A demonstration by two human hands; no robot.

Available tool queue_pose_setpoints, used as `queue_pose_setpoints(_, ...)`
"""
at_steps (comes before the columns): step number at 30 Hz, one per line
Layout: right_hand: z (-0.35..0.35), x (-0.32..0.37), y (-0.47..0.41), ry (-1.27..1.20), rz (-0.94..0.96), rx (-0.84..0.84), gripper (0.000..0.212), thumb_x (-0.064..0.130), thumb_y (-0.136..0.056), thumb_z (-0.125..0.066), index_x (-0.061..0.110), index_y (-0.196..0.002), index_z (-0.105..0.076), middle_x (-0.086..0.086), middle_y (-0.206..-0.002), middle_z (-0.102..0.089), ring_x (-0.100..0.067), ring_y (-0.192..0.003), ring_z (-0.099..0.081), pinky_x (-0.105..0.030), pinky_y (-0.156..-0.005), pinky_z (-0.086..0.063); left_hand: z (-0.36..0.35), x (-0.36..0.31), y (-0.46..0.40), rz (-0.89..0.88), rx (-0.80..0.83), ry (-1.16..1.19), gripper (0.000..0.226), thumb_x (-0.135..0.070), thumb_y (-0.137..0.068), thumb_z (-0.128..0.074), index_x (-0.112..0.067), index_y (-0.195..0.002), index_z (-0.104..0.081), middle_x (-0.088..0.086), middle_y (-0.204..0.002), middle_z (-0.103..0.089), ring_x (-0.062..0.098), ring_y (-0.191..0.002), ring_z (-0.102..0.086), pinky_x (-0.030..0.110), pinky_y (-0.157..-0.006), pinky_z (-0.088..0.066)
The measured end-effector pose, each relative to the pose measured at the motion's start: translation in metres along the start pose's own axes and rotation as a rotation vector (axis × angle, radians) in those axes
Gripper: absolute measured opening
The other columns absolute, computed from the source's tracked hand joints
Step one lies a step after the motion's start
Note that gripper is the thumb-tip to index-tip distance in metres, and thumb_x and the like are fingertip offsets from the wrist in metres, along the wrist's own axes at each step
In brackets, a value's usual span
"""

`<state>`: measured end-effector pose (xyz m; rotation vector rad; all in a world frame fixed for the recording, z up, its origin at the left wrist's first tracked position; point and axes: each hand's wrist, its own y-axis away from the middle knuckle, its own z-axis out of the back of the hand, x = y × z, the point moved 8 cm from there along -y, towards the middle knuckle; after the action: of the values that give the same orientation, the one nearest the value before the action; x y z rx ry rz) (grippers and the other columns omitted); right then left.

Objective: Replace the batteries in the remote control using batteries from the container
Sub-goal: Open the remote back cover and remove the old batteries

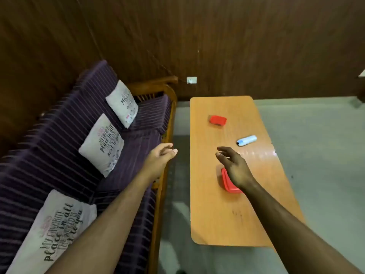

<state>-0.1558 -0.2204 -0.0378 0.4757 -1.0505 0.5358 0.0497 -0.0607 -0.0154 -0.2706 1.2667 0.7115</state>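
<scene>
Low table with remote, two red containers; both my hands raised and empty.

Item 1: wooden table (217, 218), beside a purple striped sofa (65, 135) bearing three lettered cushions (100, 144). Item 2: pale blue-white remote control (246, 140), lying on the table's far right part. Item 3: red container (217, 120), farther back, well apart from the remote. Item 4: second red container (227, 181), partly hidden under my right hand (235, 168), fingers loosely spread, holding nothing. Item 5: my left hand (161, 157), over the sofa's edge, fingers loosely curled, empty.
</scene>
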Motion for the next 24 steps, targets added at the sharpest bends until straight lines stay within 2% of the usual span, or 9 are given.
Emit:
queue_pose_setpoints(2,0.003,-0.015,-0.017,0.038,-0.062,-0.016,0.055,0.067,-0.084,-0.045,0.037,-0.127,-0.058,0.004,-0.128,-0.065,-0.018,-0.116,-0.060,-0.044,-0.100,-0.047,-0.010,0.006,-0.027,0.045,0.034,-0.025,0.039,-0.036,-0.091,-0.062,-0.022,-0.128,-0.058,-0.008,-0.114,-0.062,0.009,-0.111,-0.058,0.030,-0.092,-0.048)
queue_pose_setpoints(5,0.005,-0.040,-0.040,0.051,-0.120,0.004,0.058,0.070,-0.084,-0.042,0.037,-0.129,-0.056,0.004,-0.130,-0.064,-0.019,-0.117,-0.059,-0.045,-0.101,-0.047,-0.031,0.021,-0.061,0.094,0.097,-0.080,0.043,-0.040,-0.090,-0.061,-0.025,-0.130,-0.056,-0.005,-0.121,-0.060,0.012,-0.115,-0.056,0.037,-0.098,-0.048)
queue_pose_setpoints(10,0.015,-0.062,-0.085,0.037,-0.150,0.024,0.046,0.054,-0.095,-0.047,0.030,-0.133,-0.055,0.000,-0.132,-0.063,-0.017,-0.114,-0.058,-0.040,-0.097,-0.047,-0.061,0.027,-0.110,0.129,0.156,-0.134,0.045,-0.047,-0.090,-0.059,-0.029,-0.131,-0.054,-0.004,-0.127,-0.057,0.016,-0.120,-0.052,0.044,-0.101,-0.046)
queue_pose_setpoints(14,0.020,-0.076,-0.112,-0.022,-0.197,0.001,0.045,0.050,-0.097,-0.049,0.027,-0.135,-0.054,-0.001,-0.133,-0.062,-0.014,-0.111,-0.055,-0.035,-0.092,-0.044,-0.082,0.028,-0.153,0.151,0.221,-0.141,0.046,-0.045,-0.089,-0.062,-0.027,-0.131,-0.053,-0.012,-0.116,-0.060,0.014,-0.116,-0.054,0.044,-0.102,-0.044)
queue_pose_setpoints(17,0.022,-0.097,-0.144,-0.062,-0.295,-0.066,0.046,0.054,-0.094,-0.048,0.030,-0.133,-0.055,0.000,-0.133,-0.062,-0.013,-0.111,-0.056,-0.035,-0.091,-0.044,-0.107,0.033,-0.214,0.188,0.337,-0.165,0.046,-0.044,-0.089,-0.063,-0.029,-0.131,-0.053,-0.006,-0.123,-0.061,0.015,-0.118,-0.055,0.043,-0.102,-0.044)
queue_pose_setpoints(20,0.020,-0.112,-0.172,-0.082,-0.379,-0.138,0.049,0.060,-0.091,-0.046,0.033,-0.131,-0.054,0.002,-0.133,-0.061,-0.012,-0.113,-0.056,-0.034,-0.091,-0.044,-0.127,0.044,-0.271,0.217,0.482,-0.221,0.045,-0.049,-0.088,-0.063,-0.036,-0.130,-0.052,-0.004,-0.131,-0.058,0.017,-0.120,-0.055,0.048,-0.103,-0.043)
queue_pose_setpoints(24,0.019,-0.129,-0.202,-0.093,-0.483,-0.268,0.045,0.055,-0.094,-0.047,0.032,-0.132,-0.053,0.000,-0.133,-0.062,-0.011,-0.109,-0.057,-0.033,-0.092,-0.045,-0.150,0.053,-0.331,0.204,0.663,-0.292,0.045,-0.051,-0.085,-0.064,-0.037,-0.127,-0.054,-0.009,-0.123,-0.061,0.014,-0.117,-0.056,0.049,-0.105,-0.041)
